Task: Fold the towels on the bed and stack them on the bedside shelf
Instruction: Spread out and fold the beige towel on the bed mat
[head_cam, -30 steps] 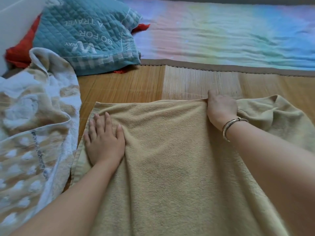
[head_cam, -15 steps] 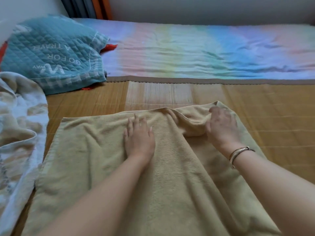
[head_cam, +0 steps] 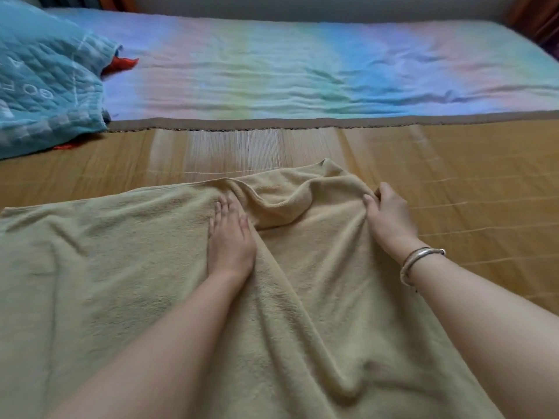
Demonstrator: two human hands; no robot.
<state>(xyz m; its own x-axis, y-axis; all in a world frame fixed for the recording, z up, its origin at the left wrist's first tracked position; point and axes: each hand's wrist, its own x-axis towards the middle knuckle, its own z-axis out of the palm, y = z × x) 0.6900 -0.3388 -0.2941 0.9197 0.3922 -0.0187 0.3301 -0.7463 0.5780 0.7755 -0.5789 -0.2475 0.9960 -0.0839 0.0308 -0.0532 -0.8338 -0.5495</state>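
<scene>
Towel first: the large beige terry towel (head_cam: 136,282) lies spread across the woven yellow-brown bamboo mat (head_cam: 469,182) on the bed, covering most of the near half of the view and running out of frame at the left and bottom edges. Left hand (head_cam: 231,240) lies flat on the cloth near the middle, fingers straight and close together, palm pressing down, holding nothing. Right hand (head_cam: 388,216) is at the towel's far right edge, and its grip is clamped on the fabric: thumb on top, fingers curled round the edge. Between the two hands the cloth bunches into a soft raised fold (one corner pokes up toward the mat's far border). A silver metal bangle (head_cam: 419,263) sits on the right wrist. Beyond the mat, a pastel rainbow-striped bedsheet (head_cam: 302,71) stretches across the bed, rumpled in places. At the far left, a quilted teal pillow with white lettering (head_cam: 45,86) rests partly on the mat, with a bit of red cloth (head_cam: 121,64) showing behind it.
</scene>
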